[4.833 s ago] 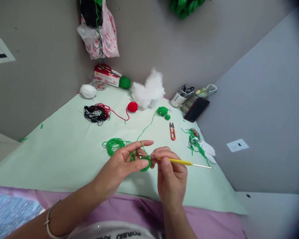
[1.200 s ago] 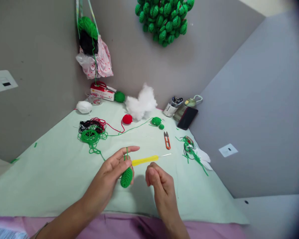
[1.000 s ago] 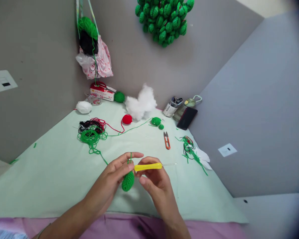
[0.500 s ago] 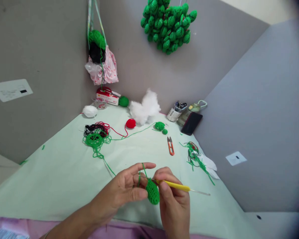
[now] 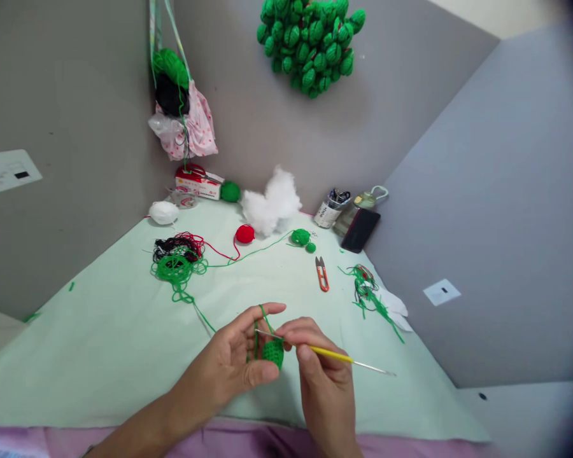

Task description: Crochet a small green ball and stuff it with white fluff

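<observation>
My right hand (image 5: 325,375) grips a yellow-handled crochet hook (image 5: 332,353), with a metal tip at both ends. Its left tip reaches to the top of a small green crochet piece (image 5: 273,353). My left hand (image 5: 239,353) holds that rounded piece between thumb and fingers. Green yarn (image 5: 267,318) loops over the raised left index finger and runs down to the piece. From the left hand the strand leads back to a tangle of green yarn (image 5: 174,268) on the table.
Orange thread snips (image 5: 321,275) lie ahead of my hands. Behind are a red yarn ball (image 5: 245,234), white stuffing (image 5: 273,202) and a green ball (image 5: 300,237). A phone (image 5: 360,230) and yarn scraps (image 5: 370,291) are at right. Green crocheted pieces (image 5: 310,48) hang on the wall.
The crochet piece has turned and sits lower behind my left thumb, so less of it shows. The hook's angle has shifted slightly. The whole view has moved a little.
</observation>
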A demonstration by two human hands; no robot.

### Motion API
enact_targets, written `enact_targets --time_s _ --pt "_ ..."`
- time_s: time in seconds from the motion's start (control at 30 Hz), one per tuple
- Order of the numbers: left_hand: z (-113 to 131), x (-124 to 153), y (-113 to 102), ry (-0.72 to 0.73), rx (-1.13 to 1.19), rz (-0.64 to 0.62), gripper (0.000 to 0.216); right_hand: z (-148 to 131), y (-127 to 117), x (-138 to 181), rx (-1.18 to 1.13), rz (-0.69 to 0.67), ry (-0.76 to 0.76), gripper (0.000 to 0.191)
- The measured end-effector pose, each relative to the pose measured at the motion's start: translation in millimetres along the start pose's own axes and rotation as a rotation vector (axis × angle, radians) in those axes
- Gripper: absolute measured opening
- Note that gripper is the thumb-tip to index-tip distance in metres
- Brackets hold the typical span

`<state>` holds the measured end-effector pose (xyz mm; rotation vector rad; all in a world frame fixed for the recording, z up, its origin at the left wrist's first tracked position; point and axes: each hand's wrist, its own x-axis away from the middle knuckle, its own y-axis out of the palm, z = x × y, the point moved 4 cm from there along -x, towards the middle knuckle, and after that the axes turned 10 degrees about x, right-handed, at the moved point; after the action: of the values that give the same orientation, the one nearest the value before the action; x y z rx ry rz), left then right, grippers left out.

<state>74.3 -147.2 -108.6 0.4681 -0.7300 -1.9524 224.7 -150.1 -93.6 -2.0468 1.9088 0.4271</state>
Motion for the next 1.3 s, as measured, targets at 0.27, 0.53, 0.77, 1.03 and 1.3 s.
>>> enact_targets --time_s 0.27,0.53,0.77,1.03,1.3 --pt "-1.2 -2.6 3.7 -0.023 0.061 0.068 0.062 1.3 1.6 -2.4 -0.002 0.033 -0.002 0.013" --pt "-4.0 -5.2 1.7 0.047 0.114 0.031 0.057 5.0 -5.8 1.6 0.035 0.086 0.013 0.017" --pt "-5.8 -4.0 -4.1 0.045 0.098 0.121 0.056 12.0 -1.7 3.4 -0.019 0.104 0.074 0.02" --pt "1.0 -4.6 -5.0 0.032 -0.023 0.173 0.045 9.1 -2.8 -4.9 -0.146 0.118 0.119 0.018" --pt "-5.7 -7.1 -5.4 0.052 0.013 0.168 0.055 14.4 -2.4 -1.6 -0.077 0.036 0.108 0.014"
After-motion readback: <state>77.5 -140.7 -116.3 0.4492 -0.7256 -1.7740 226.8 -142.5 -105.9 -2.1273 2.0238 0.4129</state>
